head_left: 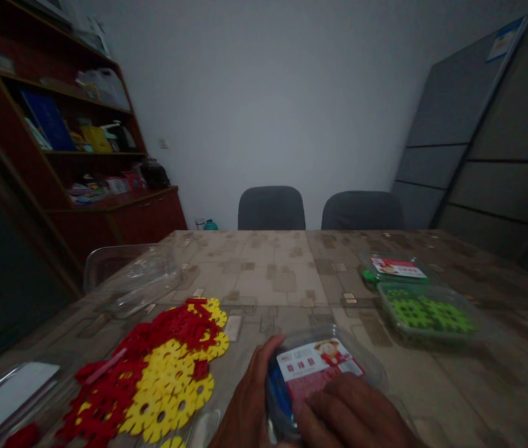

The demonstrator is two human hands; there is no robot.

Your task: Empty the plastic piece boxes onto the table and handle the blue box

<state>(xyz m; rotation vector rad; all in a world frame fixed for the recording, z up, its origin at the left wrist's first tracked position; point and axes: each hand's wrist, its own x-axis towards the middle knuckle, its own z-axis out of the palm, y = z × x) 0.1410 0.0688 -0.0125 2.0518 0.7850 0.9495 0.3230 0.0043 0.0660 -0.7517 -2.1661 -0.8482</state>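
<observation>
A clear plastic container [367, 364] with a printed red-and-white label [317, 358] on its lid is in front of me, and blue pieces [280, 393] show through its left side. Wrapped along its left edge is my left hand [248, 398]. My right hand [355, 410] lies over the lid with curled fingers pressing on the lower part of the label. The container's near side is hidden by my hands. Left of it, yellow flower-shaped plastic pieces [170, 379] lie in a pile with red plastic pieces [124, 367].
At the right, a clear container [460, 298] holds green notched pieces; behind it is another labelled container [397, 267]. An open clear container [128, 267] stands far left, and a lid with a white label [16, 389] lies near left. Two grey chairs [271, 208] are beyond the table.
</observation>
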